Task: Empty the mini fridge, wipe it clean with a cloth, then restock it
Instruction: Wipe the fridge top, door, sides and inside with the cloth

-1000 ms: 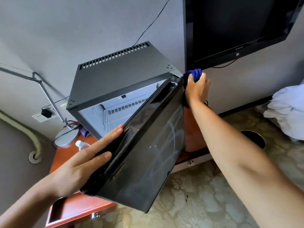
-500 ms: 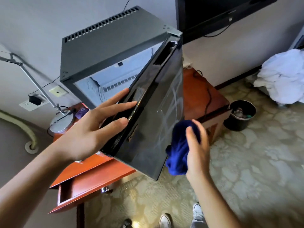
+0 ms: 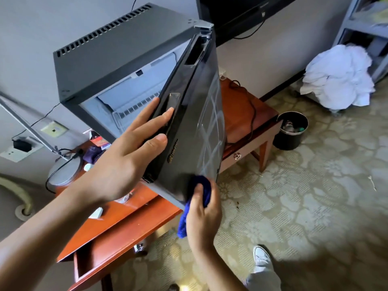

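Observation:
A dark grey mini fridge (image 3: pixel 117 49) stands on a reddish wooden desk (image 3: pixel 109 223), its glossy black door (image 3: pixel 199 122) swung partly open. The white inside shows empty behind the door. My left hand (image 3: pixel 126 162) lies flat with spread fingers on the door's free edge. My right hand (image 3: pixel 202 215) is shut on a blue cloth (image 3: pixel 199 198) pressed against the door's lower corner. Damp streaks mark the door's outer face.
A desk drawer (image 3: pixel 100 263) hangs open below the fridge. A lamp base (image 3: pixel 63 171) and small items sit left of the fridge. A black waste bin (image 3: pixel 290 131), a heap of white linen (image 3: pixel 340 76) and a wall TV (image 3: pixel 241 11) are to the right.
My right hand has brought the blue cloth from the door's top corner down its outer face to the bottom corner. My left hand has stayed on the door's edge.

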Action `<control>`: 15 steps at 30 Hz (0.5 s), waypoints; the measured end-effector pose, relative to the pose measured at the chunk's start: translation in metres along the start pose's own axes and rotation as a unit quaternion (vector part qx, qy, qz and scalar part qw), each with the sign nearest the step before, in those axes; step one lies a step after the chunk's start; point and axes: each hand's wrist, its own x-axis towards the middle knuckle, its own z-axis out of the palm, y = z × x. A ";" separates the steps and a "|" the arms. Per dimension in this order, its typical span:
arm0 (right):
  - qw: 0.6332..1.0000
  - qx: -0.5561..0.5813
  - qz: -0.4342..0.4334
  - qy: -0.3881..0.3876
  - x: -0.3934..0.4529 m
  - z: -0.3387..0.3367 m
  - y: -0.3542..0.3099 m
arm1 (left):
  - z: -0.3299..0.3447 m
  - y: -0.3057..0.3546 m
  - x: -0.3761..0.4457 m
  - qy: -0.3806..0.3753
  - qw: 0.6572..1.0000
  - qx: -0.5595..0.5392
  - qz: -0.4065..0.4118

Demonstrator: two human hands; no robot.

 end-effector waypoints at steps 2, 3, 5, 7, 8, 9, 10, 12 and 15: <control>0.993 -0.063 0.099 0.000 0.010 0.001 0.057 | -0.002 -0.002 0.001 0.000 1.000 0.001 -0.001; 0.984 -0.093 0.150 -0.010 0.016 0.001 0.082 | -0.004 -0.003 0.001 0.001 1.000 0.000 0.001; 0.965 -0.131 0.225 -0.040 0.027 -0.001 0.126 | -0.004 -0.005 0.001 -0.001 1.000 -0.004 0.009; 0.953 -0.145 0.259 -0.055 0.037 0.001 0.150 | -0.003 -0.007 0.002 0.001 1.000 -0.007 0.011; 0.952 -0.139 0.266 -0.053 0.040 0.003 0.156 | -0.004 -0.008 0.002 0.002 1.000 -0.009 0.011; 0.953 -0.128 0.272 -0.048 0.042 0.005 0.157 | -0.004 -0.009 0.002 0.002 1.000 -0.008 0.012; 0.954 -0.114 0.275 -0.041 0.043 0.006 0.154 | -0.006 -0.010 0.002 0.001 1.000 -0.006 0.012; 0.955 -0.077 0.286 -0.024 0.040 0.006 0.142 | -0.006 -0.011 0.003 -0.003 1.000 0.000 0.014; 0.966 -0.037 0.255 -0.004 0.030 0.002 0.095 | -0.005 -0.011 0.003 -0.005 1.000 0.001 0.023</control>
